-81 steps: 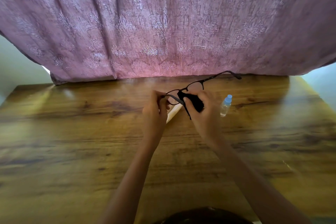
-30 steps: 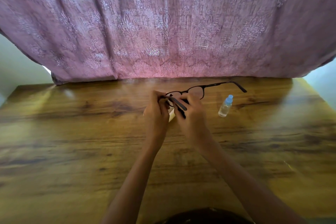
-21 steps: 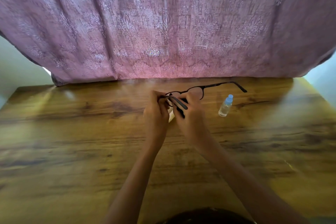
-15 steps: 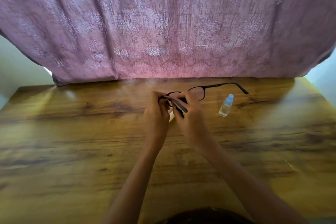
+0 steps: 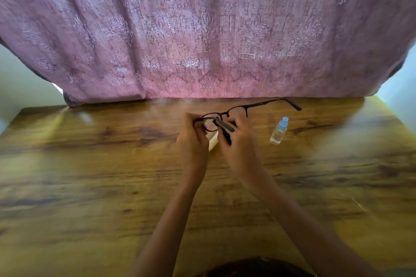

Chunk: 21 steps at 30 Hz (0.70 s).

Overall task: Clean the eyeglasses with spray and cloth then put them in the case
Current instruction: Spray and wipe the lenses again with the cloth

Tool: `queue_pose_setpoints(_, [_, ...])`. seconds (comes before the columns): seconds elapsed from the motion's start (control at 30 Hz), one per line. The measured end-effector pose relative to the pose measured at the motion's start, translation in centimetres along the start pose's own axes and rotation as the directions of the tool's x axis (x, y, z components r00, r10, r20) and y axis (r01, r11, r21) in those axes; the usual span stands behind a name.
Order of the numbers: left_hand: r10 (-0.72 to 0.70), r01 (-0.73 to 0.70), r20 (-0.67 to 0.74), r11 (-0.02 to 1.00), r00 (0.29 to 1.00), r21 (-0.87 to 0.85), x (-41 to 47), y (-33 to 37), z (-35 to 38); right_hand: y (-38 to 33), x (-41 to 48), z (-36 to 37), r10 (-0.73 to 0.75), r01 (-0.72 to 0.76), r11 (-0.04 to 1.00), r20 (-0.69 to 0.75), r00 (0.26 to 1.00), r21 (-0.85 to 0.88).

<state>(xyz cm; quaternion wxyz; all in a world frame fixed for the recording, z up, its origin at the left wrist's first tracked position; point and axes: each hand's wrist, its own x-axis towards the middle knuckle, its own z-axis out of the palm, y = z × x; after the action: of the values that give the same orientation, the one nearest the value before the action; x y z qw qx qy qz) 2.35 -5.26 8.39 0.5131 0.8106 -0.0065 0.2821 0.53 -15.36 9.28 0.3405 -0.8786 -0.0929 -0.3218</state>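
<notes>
Dark thin-rimmed eyeglasses [image 5: 238,110] held above the brown wooden table [image 5: 90,186], left hand [image 5: 192,141] pinching the frame's left end with curled fingers, right hand [image 5: 240,145] curled round a black cloth [image 5: 226,137] against the frame, near a clear blue-capped spray bottle [image 5: 279,131].

Daylight enters from behind the curtain [image 5: 202,40], which glows brightest along its lower centre hem. Light level is moderate and warm. The surface [image 5: 90,186] shows a soft sheen below the hem and pale glare patches far left and far right. Wide-angle distortion bows the hem and the surface edges. The left hand [image 5: 191,141] and right hand [image 5: 240,146] are slightly soft; the near surface grain is smeared.
</notes>
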Motion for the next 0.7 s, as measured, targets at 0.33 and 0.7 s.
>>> queue_pose_setpoints(0.33, [-0.043, 0.043, 0.014, 0.999, 0.999, -0.023, -0.11, 0.03, -0.09, -0.86, -1.14, 0.26, -0.065, 0.064, 0.998, 0.081, 0.995, 0.009])
queue_pose_setpoints(0.7, [0.027, -0.028, -0.015, 1.0, 1.0, -0.011, 0.24, 0.0, -0.21, -0.17, -0.58, -0.11, -0.047, 0.048, 0.998, 0.032, 0.998, -0.032])
